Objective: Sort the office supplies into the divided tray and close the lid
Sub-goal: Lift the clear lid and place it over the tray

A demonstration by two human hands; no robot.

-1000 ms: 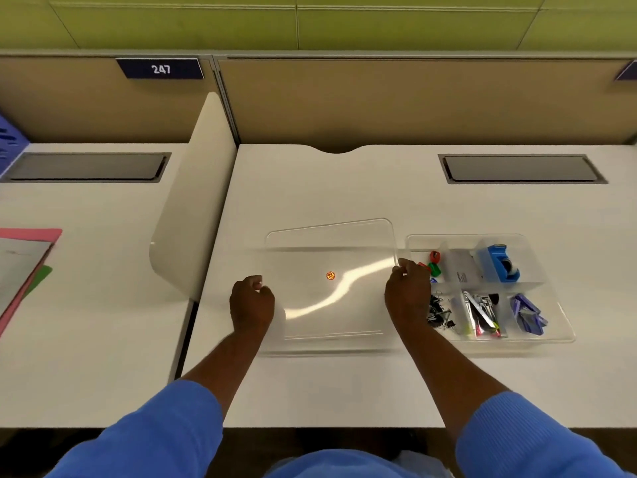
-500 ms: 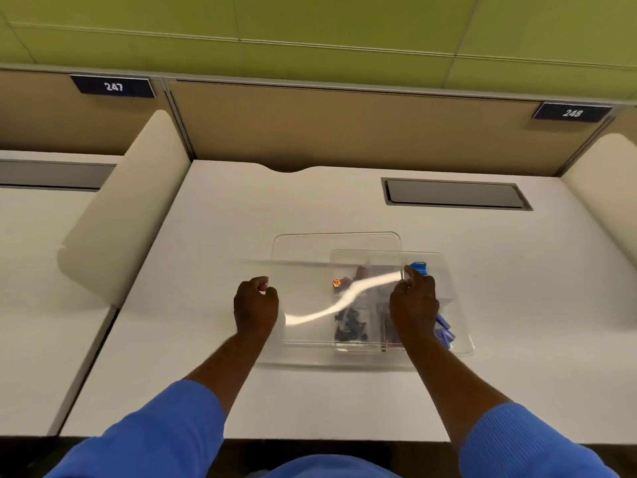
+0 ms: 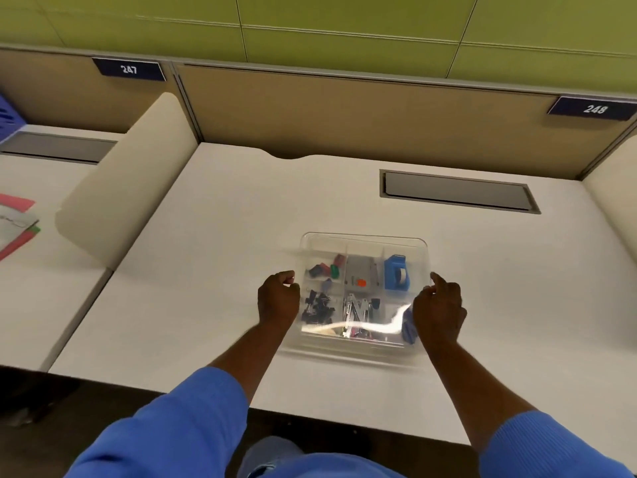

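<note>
A clear divided tray (image 3: 365, 238) stands mid-desk with a clear lid (image 3: 379, 326) over it, a small orange sticker near the lid's middle. Through the lid I see black binder clips (image 3: 319, 307), a blue tape dispenser (image 3: 396, 277), red and green small items (image 3: 332, 265), metal clips (image 3: 355, 310) and purple pieces partly hidden at the right. My left hand (image 3: 278, 298) grips the lid's left edge, fingers curled. My right hand (image 3: 438, 310) grips its right edge, one finger raised. Whether the lid is fully seated cannot be told.
The white desk (image 3: 224, 270) has a grey cable hatch (image 3: 458, 191) at the back right. A rounded beige divider (image 3: 127, 174) stands to the left. Pink and green folders (image 3: 15, 222) lie on the neighbouring desk. A beige partition wall (image 3: 344, 112) runs behind.
Both hands carried the clear lid rightward from the desk beside the tray until it covers the tray. The tray and its contents stayed in place.
</note>
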